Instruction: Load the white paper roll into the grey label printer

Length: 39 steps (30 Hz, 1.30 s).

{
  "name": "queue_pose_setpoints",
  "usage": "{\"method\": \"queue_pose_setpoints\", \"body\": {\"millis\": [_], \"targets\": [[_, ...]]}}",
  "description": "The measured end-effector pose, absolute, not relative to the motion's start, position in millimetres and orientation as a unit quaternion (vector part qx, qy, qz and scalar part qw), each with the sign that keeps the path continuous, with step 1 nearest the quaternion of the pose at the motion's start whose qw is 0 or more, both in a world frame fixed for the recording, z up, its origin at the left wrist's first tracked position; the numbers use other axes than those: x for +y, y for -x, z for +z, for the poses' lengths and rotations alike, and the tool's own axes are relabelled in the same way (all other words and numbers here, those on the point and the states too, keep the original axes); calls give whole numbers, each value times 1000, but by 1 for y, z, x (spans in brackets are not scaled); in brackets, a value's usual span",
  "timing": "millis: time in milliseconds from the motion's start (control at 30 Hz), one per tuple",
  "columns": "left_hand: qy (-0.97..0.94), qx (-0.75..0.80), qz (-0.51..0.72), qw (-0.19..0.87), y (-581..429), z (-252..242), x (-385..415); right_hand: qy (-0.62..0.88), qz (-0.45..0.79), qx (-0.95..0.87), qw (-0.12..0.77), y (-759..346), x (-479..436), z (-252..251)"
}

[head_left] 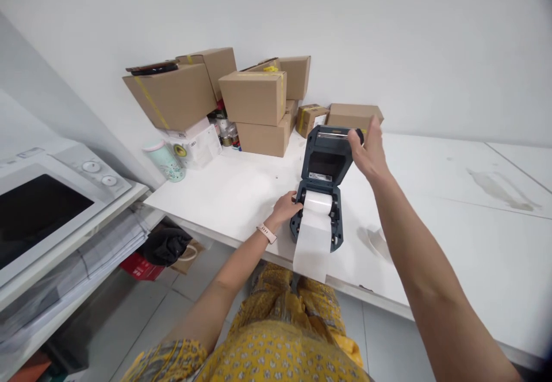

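A dark label printer (338,221) stands on the white table with its lid (326,160) raised. Inside it lies a white paper roll (318,202), and a strip of paper (313,244) runs out over the table's front edge. My left hand (286,208) is at the printer's left side, its fingertips touching the body near the roll. My right hand (370,151) grips the upper right corner of the raised lid, thumb against its inner side.
Cardboard boxes (254,97) are stacked along the wall behind. A mint tumbler (166,162) and a white box (198,146) stand at the table's back left. At far left is a microwave (99,195). Right of the printer, a white round object (379,244) is partly hidden by my right forearm.
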State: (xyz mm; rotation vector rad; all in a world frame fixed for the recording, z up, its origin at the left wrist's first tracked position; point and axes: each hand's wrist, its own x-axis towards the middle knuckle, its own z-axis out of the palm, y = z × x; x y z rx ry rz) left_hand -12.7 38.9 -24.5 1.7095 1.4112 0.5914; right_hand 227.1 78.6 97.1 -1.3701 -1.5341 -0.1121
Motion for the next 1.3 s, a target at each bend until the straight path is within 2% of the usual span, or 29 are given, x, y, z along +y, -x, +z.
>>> {"method": "queue_pose_setpoints", "body": {"millis": [100, 167, 233, 333, 400, 567, 767, 900, 1100, 1200, 1300], "targets": [[-716, 563, 169, 376, 14, -17, 50, 551, -71, -612, 563, -217, 55, 90], [-724, 559, 148, 375, 14, -14, 56, 528, -27, -656, 539, -207, 40, 70], [-731, 546, 142, 384, 13, -14, 60, 514, 62, -740, 430, -203, 32, 44], [-744, 527, 137, 388, 13, -14, 63, 515, 173, -813, 211, -204, 39, 11], [-751, 526, 129, 378, 14, -13, 63, 528, 209, -814, 121, -205, 49, 1], [-778, 497, 117, 366, 15, -12, 64, 552, 227, -801, 46, -196, 67, 4], [-766, 493, 86, 403, 14, -12, 65, 568, 246, -785, -16, -183, 72, 12], [-775, 489, 88, 391, 14, -14, 66, 531, 283, -799, -3, -190, 60, 34], [-804, 468, 116, 348, 16, -21, 68, 439, 337, -816, 165, -245, -2, 83], [-799, 468, 124, 357, 16, -23, 68, 473, 348, -777, 227, -284, -30, 84], [-793, 474, 121, 364, 16, -25, 68, 540, 335, -719, 282, -313, -38, 64]]}}
